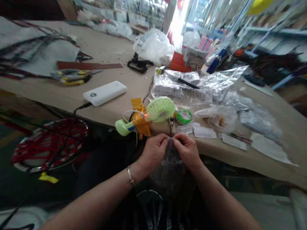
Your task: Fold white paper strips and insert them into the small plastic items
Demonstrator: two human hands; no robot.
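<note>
My left hand (153, 150) and my right hand (187, 150) are close together at the table's front edge, fingertips pinched. Between them hangs what looks like a thin clear plastic bag (169, 171), dim against the dark clothing below; both hands grip its upper edge. A small metal fitting (171, 123) stands at the table edge just beyond my fingertips. Left of it, a light green handheld fan (160, 110) is fastened with orange tape (141, 124). A green-rimmed round tub (184, 116) sits to the fitting's right.
A white power bank (105, 93) and yellow-handled pliers (73, 77) lie on the left. A hammer (178, 78) rests on plastic-wrapped packets (168, 86). Printed labels (204, 132) and clear bags (218, 118) lie on the right. A red-strapped stool (50, 143) stands at lower left.
</note>
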